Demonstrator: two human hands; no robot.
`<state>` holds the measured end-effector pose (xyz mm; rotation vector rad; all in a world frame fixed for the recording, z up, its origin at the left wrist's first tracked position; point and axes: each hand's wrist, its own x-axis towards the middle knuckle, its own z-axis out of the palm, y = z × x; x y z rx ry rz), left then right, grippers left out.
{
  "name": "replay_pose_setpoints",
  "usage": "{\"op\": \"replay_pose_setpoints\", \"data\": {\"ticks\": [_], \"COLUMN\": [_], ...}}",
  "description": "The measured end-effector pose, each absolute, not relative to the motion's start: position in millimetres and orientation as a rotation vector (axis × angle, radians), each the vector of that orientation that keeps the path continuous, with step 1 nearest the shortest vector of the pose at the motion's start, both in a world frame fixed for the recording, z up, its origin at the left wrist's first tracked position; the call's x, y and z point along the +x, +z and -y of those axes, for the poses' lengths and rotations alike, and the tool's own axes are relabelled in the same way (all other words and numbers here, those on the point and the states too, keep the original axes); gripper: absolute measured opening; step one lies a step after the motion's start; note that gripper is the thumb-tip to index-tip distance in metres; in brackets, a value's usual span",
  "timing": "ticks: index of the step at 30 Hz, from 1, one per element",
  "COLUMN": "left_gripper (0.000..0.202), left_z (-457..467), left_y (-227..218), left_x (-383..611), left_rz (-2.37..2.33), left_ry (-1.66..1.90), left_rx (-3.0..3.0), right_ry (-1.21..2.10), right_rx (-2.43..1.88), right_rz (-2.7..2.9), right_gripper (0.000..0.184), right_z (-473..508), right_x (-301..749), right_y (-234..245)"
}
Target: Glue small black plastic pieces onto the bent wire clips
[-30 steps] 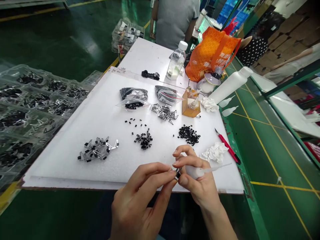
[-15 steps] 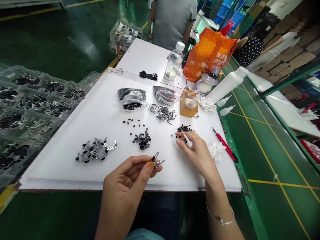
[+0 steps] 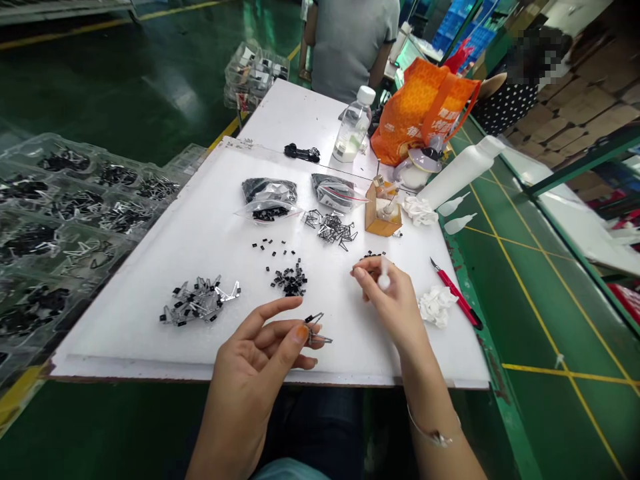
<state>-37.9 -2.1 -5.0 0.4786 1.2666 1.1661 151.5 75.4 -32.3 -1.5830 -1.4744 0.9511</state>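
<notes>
My left hand [image 3: 267, 350] pinches a small V-shaped metal bracket [image 3: 320, 328] with a black end between thumb and fingers, its index finger stretched out. My right hand [image 3: 385, 290] keeps a small white-tipped dropper [image 3: 384, 275] in its curled fingers. Its thumb and index fingertip meet, and a tiny dark piece seems to be between them. Partly behind that hand is a pile of small black pieces [image 3: 375, 254]. Another heap of black pieces [image 3: 290, 281] is between the hands. To the left lies a pile of metal brackets with black ends [image 3: 197, 301].
Bare metal brackets [image 3: 333, 229] lie beyond, near two plastic bags of black parts [image 3: 270, 193] and a wooden box [image 3: 383, 217]. A red knife [image 3: 457, 295] and crumpled tissue [image 3: 437, 305] are at the right edge. Compartment trays [image 3: 75, 200] stand left; a person [image 3: 350, 47] sits ahead.
My right hand has drawn its thumb and index fingertip together and come away from the black pile. My left index finger has lifted off the bracket, which has turned slightly.
</notes>
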Motion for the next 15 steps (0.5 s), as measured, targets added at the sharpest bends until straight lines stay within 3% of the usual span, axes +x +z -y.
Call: {"op": "replay_pose_setpoints", "data": {"ticks": [3,9,15], "left_gripper": [0.040,0.043,0.041], "left_z": [0,-1,1], "left_y": [-2,-16,-21], "left_x": [-34,-36,-36], "left_rz": [-1.294,-1.299,-1.278], "left_ry": [1.180,1.189,1.190], "left_rx": [0.468,0.547,0.562], "right_ry": [1.120,1.699,1.757], "right_rx": [-1.453,-0.920,-0.832], "right_rz": [1.288,0.593,0.477], "right_gripper": [0.027,0.006,0.007], "right_z": [-52,-13,-2], "right_x": [149,142,138], "right_y": [-26,-7,-1]}}
